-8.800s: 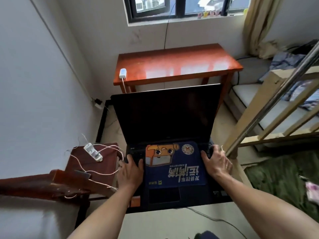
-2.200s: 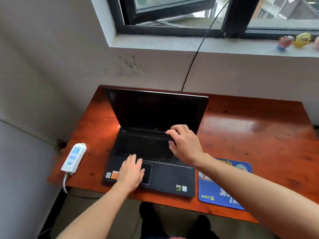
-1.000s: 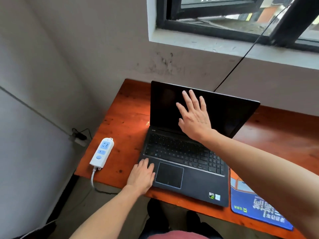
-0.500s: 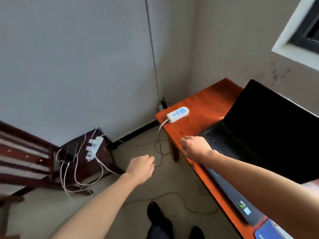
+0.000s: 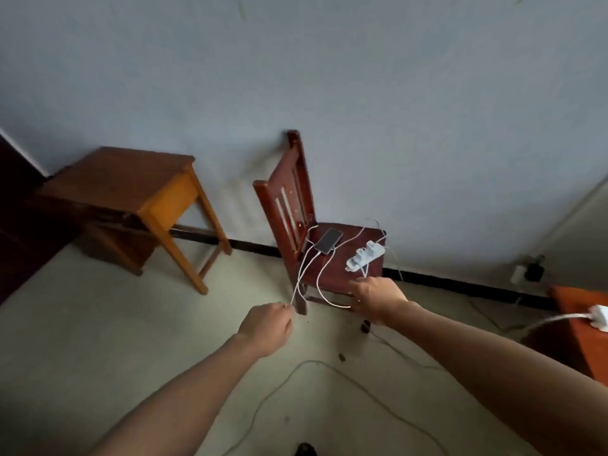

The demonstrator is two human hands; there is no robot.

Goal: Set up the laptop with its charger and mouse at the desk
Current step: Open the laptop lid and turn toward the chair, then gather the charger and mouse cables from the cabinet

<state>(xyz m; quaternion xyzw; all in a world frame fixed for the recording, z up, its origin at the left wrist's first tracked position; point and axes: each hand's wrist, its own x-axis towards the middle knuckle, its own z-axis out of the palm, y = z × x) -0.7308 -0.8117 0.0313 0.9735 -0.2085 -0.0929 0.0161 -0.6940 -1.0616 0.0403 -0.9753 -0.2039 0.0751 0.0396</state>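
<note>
I face a dark red wooden chair [image 5: 342,274] against the wall. On its seat lie a white power strip [image 5: 365,256] with plugs in it, a dark phone [image 5: 329,240] and white cables [image 5: 307,261] that hang over the front edge. My left hand [image 5: 266,327] is closed, its fingertips pinching the low end of a hanging white cable. My right hand [image 5: 378,294] hovers at the seat's front edge, fingers spread, just above a cable loop. The laptop and mouse are out of view. Only the desk's corner [image 5: 579,327] shows at the far right, with another white power strip [image 5: 598,319] on it.
A light wooden side table [image 5: 131,192] stands left of the chair. A wall socket [image 5: 526,273] sits low on the wall at the right. A thin grey cable [image 5: 329,370] snakes across the floor in front of me.
My view has swung left from the desk and laptop to the chair. Both hands left the laptop and reached to the chair, and the left hand closed on a white cable.
</note>
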